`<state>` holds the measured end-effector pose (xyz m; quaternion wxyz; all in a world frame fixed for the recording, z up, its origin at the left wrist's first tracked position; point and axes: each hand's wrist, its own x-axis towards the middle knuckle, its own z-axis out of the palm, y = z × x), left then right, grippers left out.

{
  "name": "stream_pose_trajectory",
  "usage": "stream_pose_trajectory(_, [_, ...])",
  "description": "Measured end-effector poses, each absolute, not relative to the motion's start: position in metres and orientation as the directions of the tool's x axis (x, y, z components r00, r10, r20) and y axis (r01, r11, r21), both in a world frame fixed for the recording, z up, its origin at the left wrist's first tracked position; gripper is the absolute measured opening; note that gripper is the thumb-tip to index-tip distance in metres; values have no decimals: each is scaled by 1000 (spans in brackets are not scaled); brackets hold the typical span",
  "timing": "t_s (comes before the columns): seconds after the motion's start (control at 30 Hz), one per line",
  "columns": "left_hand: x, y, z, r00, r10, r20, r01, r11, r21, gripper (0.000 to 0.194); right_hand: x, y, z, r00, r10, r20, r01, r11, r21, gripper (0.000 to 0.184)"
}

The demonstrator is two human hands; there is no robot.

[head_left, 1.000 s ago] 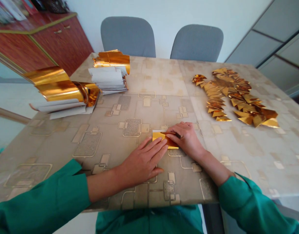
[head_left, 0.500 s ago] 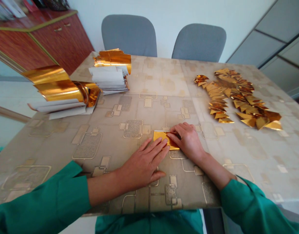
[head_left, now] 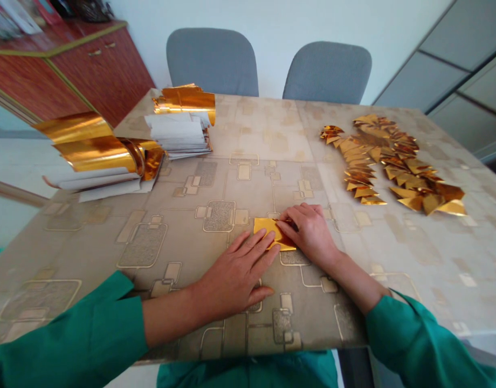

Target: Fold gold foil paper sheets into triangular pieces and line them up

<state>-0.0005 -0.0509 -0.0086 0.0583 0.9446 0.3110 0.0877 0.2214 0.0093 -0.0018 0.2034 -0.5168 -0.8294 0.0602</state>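
Patterned vinyl tablecloth [head_left: 268, 140]: folded gold foil square [head_left: 270, 233] lies flat between both hands. Left hand [head_left: 232, 283] is unclenched, fingers spread and pressing the foil; right hand [head_left: 310, 234] has fingers at its right edge, grip unclear.

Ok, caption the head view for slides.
Left hand and right hand press gold foil on a patterned table beside folded triangles.

Grey chairs [head_left: 212, 62] (two) stand beyond the table [head_left: 397, 264].
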Motion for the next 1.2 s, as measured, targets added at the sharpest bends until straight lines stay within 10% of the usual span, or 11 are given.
stream_pose_trajectory(0.33, [0,-49,-8,798,588,133,567,-807,168,71,216,-8,6,-324,835,446,876,443,-192,7])
stream_pose_trajectory(1.2, [-45,-29,4,876,469,115,464,-883,62,58,221,-30,-6,-478,834,275,860,508,-44,11])
